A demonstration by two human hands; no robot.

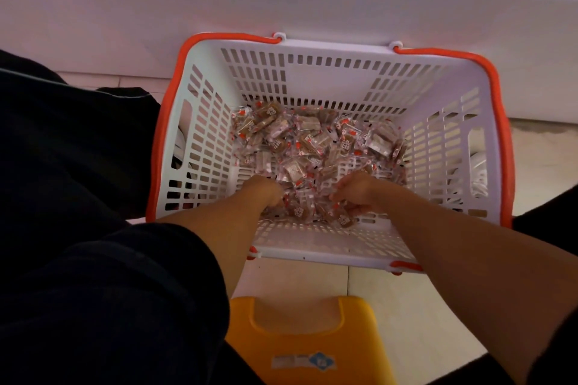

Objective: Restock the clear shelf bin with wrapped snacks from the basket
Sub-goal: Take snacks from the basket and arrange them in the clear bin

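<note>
Nearest the lens, a yellow plastic stool [308,341] is sitting on the pale tiled floor [422,300] between the person's dark-clad legs, which suggests the person is seated low so that both arms can reach down without stooping.

Just beyond it, the white slotted basket [312,69] with its orange handles [500,122] folded down along the rim is standing on the floor, pushed up against a white wall or cabinet base [281,3]; the lowered handles are leaving the mouth free for two arms at once.

Both bare forearms are reaching over the near rim. The left hand [266,192] is pressing down into the near part of the wrapped snacks [316,144], its fingers curled under and buried among the packets, apparently closing on a clutch of them, though the fingertips themselves are hidden. The right hand [356,194] is facing it from the other side, fingers bent inward and raking packets toward the middle, with several wrappers caught under them.

Working toward each other like this, the two hands are most likely gathering a double handful, so more goes across per trip. The snacks are lying loose in a shallow layer over the basket floor, thicker at the far side.

No clear shelf bin is showing in this view, so how full it is cannot be told.
</note>
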